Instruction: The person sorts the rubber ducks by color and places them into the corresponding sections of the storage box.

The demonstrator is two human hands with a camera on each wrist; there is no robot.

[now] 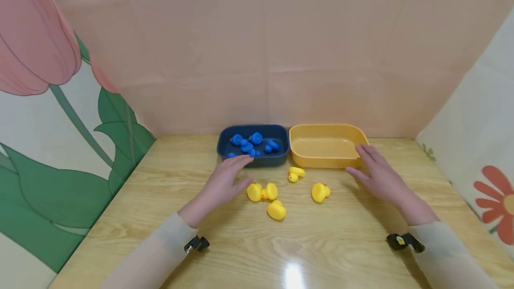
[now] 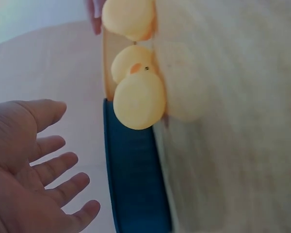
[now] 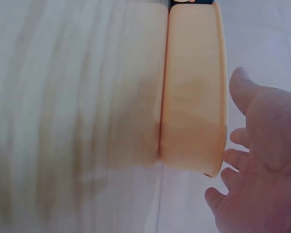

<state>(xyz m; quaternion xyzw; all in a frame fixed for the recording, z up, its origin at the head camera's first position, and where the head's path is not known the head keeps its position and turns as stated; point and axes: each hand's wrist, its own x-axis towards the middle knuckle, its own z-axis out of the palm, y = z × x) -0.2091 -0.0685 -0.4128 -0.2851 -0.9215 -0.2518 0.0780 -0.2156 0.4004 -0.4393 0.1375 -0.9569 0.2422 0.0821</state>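
Note:
My left hand (image 1: 221,183) hovers with fingers extended at the near left corner of the dark blue bin (image 1: 270,161), holding nothing. Several blue rubber ducks (image 1: 256,138) lie in that bin. By the right end of the yellow bin (image 1: 321,163), my right hand (image 1: 375,175) is held with spread, straight fingers and an empty palm. The yellow bin has a bare inside. Several yellow rubber ducks lie tipped over on the table: a touching pair (image 1: 254,192) beside my left thumb, one duck (image 1: 276,210) nearer me, another duck (image 1: 296,174) before the bins, and one (image 1: 320,192) toward the right.
Both bins stand side by side at the back of the wood-grain table (image 1: 241,253), against a pink cloth backdrop (image 1: 257,57). Flower-printed panels (image 1: 486,146) rise at the left and right sides. A small black device is strapped to each wrist.

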